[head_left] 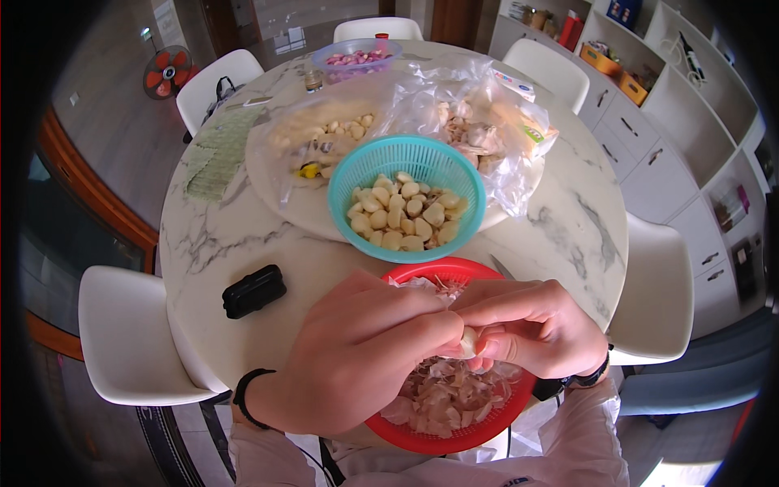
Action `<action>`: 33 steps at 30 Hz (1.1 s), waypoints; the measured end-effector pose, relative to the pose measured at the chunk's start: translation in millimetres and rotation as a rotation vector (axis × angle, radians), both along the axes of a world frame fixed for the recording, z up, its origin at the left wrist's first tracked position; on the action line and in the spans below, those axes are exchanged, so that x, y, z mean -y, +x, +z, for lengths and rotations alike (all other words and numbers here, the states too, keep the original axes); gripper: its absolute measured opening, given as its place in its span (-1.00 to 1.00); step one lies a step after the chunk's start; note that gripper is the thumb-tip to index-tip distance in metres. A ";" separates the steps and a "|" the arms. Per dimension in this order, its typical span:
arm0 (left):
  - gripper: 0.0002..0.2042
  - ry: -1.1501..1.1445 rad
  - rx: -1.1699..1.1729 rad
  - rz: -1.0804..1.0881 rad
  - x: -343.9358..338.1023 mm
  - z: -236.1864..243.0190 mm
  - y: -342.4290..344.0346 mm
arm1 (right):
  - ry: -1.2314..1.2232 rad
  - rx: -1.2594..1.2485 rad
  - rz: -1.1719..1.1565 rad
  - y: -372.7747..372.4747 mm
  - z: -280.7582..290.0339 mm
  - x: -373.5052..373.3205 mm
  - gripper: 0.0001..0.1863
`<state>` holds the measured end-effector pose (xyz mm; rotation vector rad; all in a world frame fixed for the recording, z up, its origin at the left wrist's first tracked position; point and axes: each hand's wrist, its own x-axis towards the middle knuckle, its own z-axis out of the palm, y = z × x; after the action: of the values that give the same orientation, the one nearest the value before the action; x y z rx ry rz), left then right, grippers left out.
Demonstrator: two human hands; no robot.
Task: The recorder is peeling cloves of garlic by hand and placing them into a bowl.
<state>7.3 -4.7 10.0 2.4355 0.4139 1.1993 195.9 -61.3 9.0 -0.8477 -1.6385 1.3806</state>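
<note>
Between the fingertips of both my hands is a pale garlic clove (468, 342). My left hand (357, 345) pinches it from the left, thumb and finger closed. From the right, the bent fingers of my right hand (540, 325) press on the same clove. Below them sits a red plastic basket (454, 446), strewn with papery garlic skins (450, 398); my hands cover its middle. Just beyond stands a teal basket (479, 191) holding many peeled garlic cloves (406, 213). A grey blade-like tip (501, 268) shows past my right hand, the rest hidden.
Behind the teal basket, a clear plastic bag (418, 89) holds garlic bulbs (479, 138), beside another bag with pale cloves (345, 128). A black case (254, 290) lies left on the marble table (219, 235). Farther back stand a purple-tinted bowl (357, 69) and a small jar (313, 80).
</note>
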 end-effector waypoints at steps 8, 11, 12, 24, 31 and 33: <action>-0.81 0.036 -0.103 0.078 4.7 -0.9 -0.8 | 0.054 0.016 0.011 -1.0 -5.3 -1.5 -0.73; -0.82 -0.034 -0.020 0.076 5.0 -1.8 1.1 | 0.071 -0.008 -0.089 -5.1 -2.7 0.2 -0.73; -0.83 -0.004 -0.010 0.093 5.4 -2.5 1.3 | 0.071 -0.009 -0.091 -4.7 -1.9 0.6 -0.73; -0.84 0.125 -0.039 0.130 7.7 -3.9 3.4 | 0.072 0.012 -0.015 2.7 -4.3 0.7 -0.73; -0.80 0.049 -0.060 0.090 12.9 -1.0 3.8 | -0.029 -0.217 -0.175 3.6 -0.2 -0.3 -0.73; -0.80 0.044 -0.087 0.077 16.2 1.8 0.8 | -0.086 -0.318 -0.258 8.2 0.6 -3.1 -0.73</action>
<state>8.2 -20.9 11.8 2.5370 0.5167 1.1483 204.1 -58.2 9.7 -0.8097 -1.1920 1.3322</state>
